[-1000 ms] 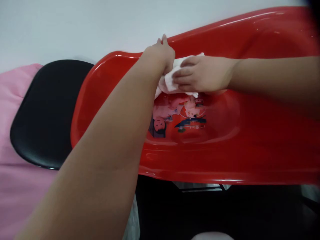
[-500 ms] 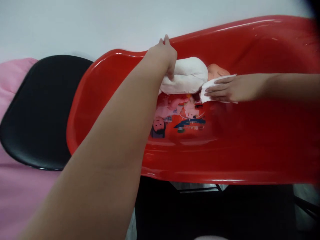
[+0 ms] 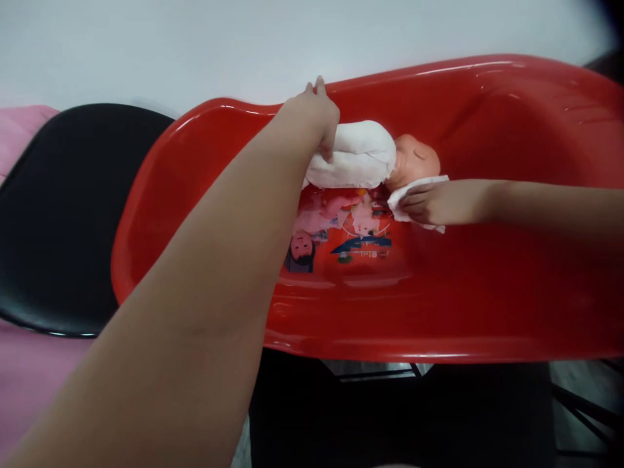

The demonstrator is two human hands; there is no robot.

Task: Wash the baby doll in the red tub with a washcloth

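Note:
A baby doll with a white cloth body and a bare head lies on its side inside a red plastic baby tub. My left hand reaches across the tub and grips the doll's lower body, fingers curled round it. My right hand holds a small white cloth, folded over its fingers, just below the doll's head. A cartoon sticker is printed on the tub floor under the doll.
A black chair seat stands to the left of the tub, with pink fabric beneath and beside it. A white wall rises behind. Dark frame parts show under the tub's near rim.
My right hand with the cloth has moved right, from over the doll's body to beside its head, uncovering the doll. My left hand has stayed on the doll's lower end.

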